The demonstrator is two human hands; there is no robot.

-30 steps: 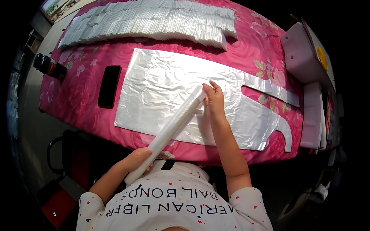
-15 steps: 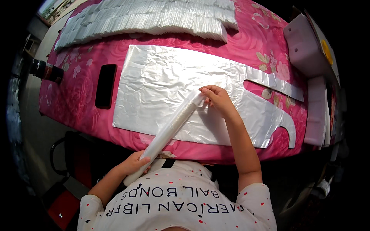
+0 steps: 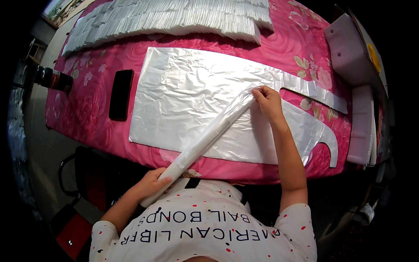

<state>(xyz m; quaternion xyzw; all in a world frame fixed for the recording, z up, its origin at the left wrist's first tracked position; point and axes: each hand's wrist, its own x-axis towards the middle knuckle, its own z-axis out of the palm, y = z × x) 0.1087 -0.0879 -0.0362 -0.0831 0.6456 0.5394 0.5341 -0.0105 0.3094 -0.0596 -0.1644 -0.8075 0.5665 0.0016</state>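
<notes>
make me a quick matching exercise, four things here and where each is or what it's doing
1. phone
2. left hand
3. dark jar
4. right hand

a. gripping the near end of the white roll
b. at the pink tablecloth's left edge
c. pinching the roll's far end
d. flat beside the silvery sheet

Pairs: 1-d, 2-a, 3-b, 4-c

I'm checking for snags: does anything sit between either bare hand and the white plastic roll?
Nothing visible does. The left hand wraps the white roll at its near end, and the right hand pinches its far end, over the silvery sheet.
</notes>
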